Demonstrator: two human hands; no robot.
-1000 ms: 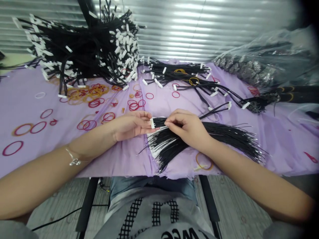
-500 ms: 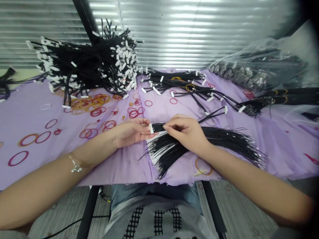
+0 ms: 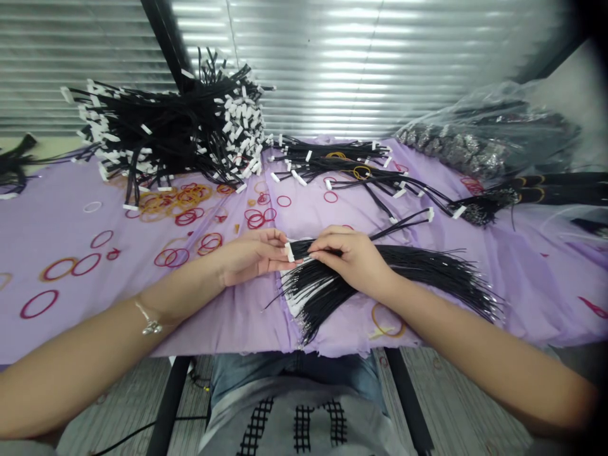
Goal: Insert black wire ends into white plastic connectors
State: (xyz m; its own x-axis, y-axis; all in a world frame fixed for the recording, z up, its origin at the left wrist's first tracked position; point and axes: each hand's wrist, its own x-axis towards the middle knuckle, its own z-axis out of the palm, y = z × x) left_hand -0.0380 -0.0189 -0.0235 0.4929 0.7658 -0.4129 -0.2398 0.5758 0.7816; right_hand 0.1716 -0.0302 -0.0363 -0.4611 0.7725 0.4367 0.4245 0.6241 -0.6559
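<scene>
One limp, light bundle of thin black wires (image 3: 327, 294) lies on my feed's lilac-clothed worktop (image 3: 213, 323), the left hand (image 3: 251, 256) pinching a white connector (image 3: 289, 252), the right hand (image 3: 354, 256) gripping wires just behind it, the steadiest place to take hold.

Wire bundle (image 3: 327, 291) lower in frame (head tipped up)

Apparently white-tipped black wires (image 3: 301, 249) between left hand (image 3: 251, 256), right hand (image 3: 354, 259)
</scene>
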